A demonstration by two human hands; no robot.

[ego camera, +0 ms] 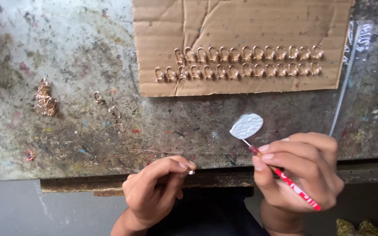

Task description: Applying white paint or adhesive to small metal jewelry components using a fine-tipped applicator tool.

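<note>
My left hand (156, 190) pinches a small metal ring piece (191, 172) between thumb and forefinger, just in front of the worktable's near edge. My right hand (305, 172) grips a thin red stick tool (296, 188) like a pen; its fine tip (246, 142) touches the lower end of a white paint blob (246, 126) on the table. The two hands are about a hand's width apart. On a brown cardboard sheet (241, 26) at the back, several small gold clasps (246, 61) lie in two rows.
A stained grey worktable (66, 52) carries a heap of gold clasps (45, 101) at left and two loose ones (98, 97) beside it. A clear plastic strip (342, 96) lies at right. Gold items (364, 227) sit at the bottom right corner.
</note>
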